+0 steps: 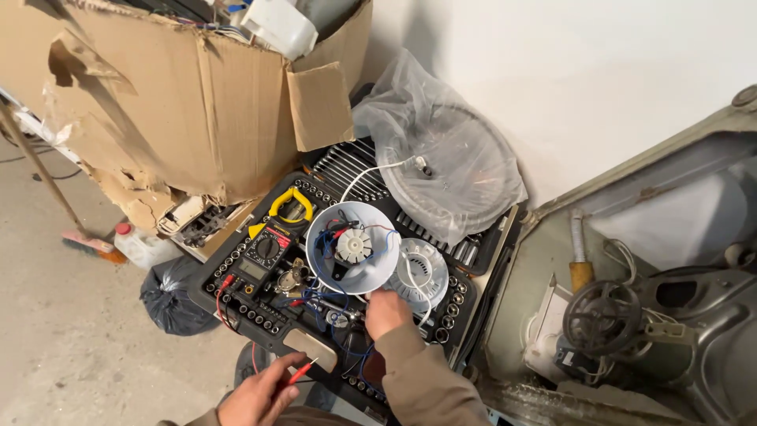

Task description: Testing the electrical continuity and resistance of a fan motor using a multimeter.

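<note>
My left hand (260, 397) is low in the view and holds a thin red test probe (302, 371) between its fingers. My right hand (386, 312) reaches forward, fingers closed on small parts and blue wires just below a white round fan housing (323, 244) with a small motor (353, 245) in its middle. A black multimeter (264, 254) with red leads lies to the left of the housing, on an open black socket-set case (236, 296). A second white round part (426, 272) sits right of the housing.
A torn cardboard box (197, 102) stands at the back left. A fan grille in a clear plastic bag (441, 158) leans on the white wall. An opened metal appliance shell (631, 315) with a pulley lies right. A black bag (169, 300) and a broom (91, 244) lie left.
</note>
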